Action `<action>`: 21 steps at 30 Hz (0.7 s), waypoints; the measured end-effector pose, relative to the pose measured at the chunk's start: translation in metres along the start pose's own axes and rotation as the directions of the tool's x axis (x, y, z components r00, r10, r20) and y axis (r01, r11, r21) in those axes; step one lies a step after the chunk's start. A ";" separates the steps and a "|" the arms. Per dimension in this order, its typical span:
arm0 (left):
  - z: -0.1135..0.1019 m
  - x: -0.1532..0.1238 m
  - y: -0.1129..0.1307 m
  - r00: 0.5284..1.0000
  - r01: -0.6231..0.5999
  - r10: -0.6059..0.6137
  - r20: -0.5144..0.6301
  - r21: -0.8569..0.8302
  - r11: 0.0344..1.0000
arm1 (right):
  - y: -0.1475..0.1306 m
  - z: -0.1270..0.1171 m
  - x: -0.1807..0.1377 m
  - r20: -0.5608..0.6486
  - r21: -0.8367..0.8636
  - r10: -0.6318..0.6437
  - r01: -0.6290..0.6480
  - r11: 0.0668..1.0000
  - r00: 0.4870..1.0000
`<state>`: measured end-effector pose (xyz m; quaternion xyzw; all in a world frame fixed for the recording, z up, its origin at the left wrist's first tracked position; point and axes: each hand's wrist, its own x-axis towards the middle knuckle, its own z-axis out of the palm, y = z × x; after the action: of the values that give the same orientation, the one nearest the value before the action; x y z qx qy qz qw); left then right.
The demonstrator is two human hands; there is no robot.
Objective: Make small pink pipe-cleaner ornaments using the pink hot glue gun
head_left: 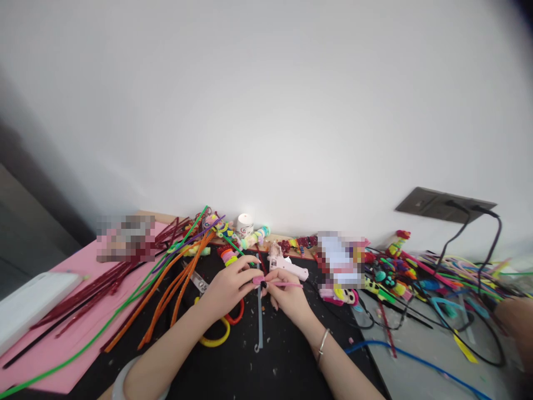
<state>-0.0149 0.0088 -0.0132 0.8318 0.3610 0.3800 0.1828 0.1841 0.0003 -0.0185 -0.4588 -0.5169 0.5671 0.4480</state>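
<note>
Where the white wall (266, 111) meets the work surface, a black table (250, 366) carries the whole layout, with a pink sheet (75, 333) covering its left part and a grey surface (416, 366) at the right. Loose pipe cleaners (166, 289) in dark red, orange, green and purple fan across the pink sheet and onto the black area. A dense tangle of coloured craft pieces (400, 278) and black cables (478, 333) fills the right side, below a wall socket plate (445, 204).

A white glue gun (287, 265) lies just behind the hands, nozzle end toward them. Scissors (216, 322) with yellow and red handle loops lie under the left forearm.

Both hands meet at the centre of the table. The left hand (227, 289) and the right hand (287, 297) are together, fingertips pinched on a pink pipe cleaner (283, 284), which is held level just above the table and extends to the right past the right thumb. A small dark piece (263, 284) sits at the pinch point; its nature cannot be determined. A grey pipe cleaner (260, 316) lies on the table beneath the hands, running toward the person.

Risk assessment: the glue gun sits near the fingers; if hot, contact with the nozzle could burn. The pinch is narrow, so the pink pipe cleaner could slip or kink. The scissors beneath the forearm could be dragged by the arm.
</note>
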 end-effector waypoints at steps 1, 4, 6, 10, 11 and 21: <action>0.000 0.000 0.000 1.000 -0.004 0.004 0.000 0.008 1.000 | 0.001 0.000 0.000 -0.002 -0.001 0.005 -0.005 1.000 1.000; -0.001 0.000 0.000 1.000 -0.013 0.013 0.011 0.029 0.999 | 0.003 -0.001 0.001 0.003 -0.009 0.017 -0.017 1.000 1.000; -0.001 0.000 0.001 1.000 -0.017 0.016 0.021 0.038 0.999 | 0.003 -0.001 0.001 0.016 -0.020 0.016 -0.015 1.000 1.000; -0.002 0.000 0.001 1.000 -0.013 0.013 0.018 0.017 1.000 | 0.003 -0.001 0.000 0.031 -0.036 0.000 0.001 0.999 1.000; -0.002 0.000 0.002 1.000 -0.014 0.014 0.016 0.009 1.000 | 0.003 -0.001 0.000 0.032 -0.036 -0.005 0.006 0.999 0.999; -0.002 0.001 0.001 1.000 0.006 -0.005 0.013 -0.032 0.999 | 0.000 -0.003 0.001 0.081 -0.014 -0.035 0.036 0.999 0.996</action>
<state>-0.0154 0.0083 -0.0108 0.8302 0.3558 0.3800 0.1996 0.1870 0.0018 -0.0183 -0.4296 -0.5471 0.5732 0.4331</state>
